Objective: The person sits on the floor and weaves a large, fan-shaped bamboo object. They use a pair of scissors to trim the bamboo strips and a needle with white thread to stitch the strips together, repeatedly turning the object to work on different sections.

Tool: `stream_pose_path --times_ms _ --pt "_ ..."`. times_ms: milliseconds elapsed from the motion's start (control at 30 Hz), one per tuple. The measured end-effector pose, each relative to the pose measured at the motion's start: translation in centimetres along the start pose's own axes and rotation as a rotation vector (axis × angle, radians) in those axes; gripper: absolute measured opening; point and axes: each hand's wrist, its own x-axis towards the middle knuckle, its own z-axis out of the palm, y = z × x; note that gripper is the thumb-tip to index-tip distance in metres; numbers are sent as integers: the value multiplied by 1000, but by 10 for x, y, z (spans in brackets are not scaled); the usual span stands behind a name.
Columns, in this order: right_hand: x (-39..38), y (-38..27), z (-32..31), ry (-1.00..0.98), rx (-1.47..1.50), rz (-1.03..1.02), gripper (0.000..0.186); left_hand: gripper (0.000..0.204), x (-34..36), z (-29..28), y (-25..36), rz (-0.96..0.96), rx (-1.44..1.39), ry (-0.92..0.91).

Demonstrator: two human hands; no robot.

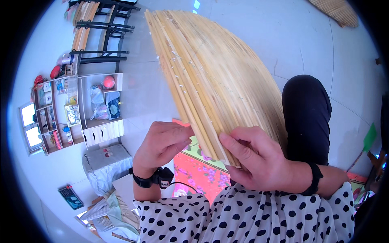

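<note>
Slatted mat, near end raised, fanned away above the floor! Right hand clasped that end's right corner, thumb on top, fingers curled. Left hand, nearly closed, hovered at the left edge (whether it gripped a slat, I couldn't tell). Beneath lay red floral cloth; beyond the mat's left edge stood a shelf unit.

Stalk mat was ctr, L hand at its L edge, R hand on its near end. Knee was just R of mat. Shelf unit stood far L w/ 1 ball in it; cloth lay below the 2 hands.
</note>
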Motion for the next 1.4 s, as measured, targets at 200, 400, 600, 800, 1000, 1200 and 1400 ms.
stream_pose_path --times_ms 200,400,600,800,1000,1200,1400 --pt "7 -5 -10 -79 -116 -43 62 56 -9 0 8 -168 -79 96" --pt "14 -12 -18 -91 -272 -51 61 27 -9 19 -4 -56 -52 344" --pt "14 -9 -32 -94 -477 -123 62 19 11 50 -15 219 91 666" --pt "13 -11 -43 -75 -534 -72 63 26 27 48 -19 348 303 732" --pt "8 -14 -47 -74 -535 42 63 26 35 48 -26 405 343 772" --pt "10 -17 -46 -86 -561 47 65 23 38 44 -30 428 339 779" --pt "11 -18 -45 -105 -574 55 64 19 36 41 -30 424 334 761"
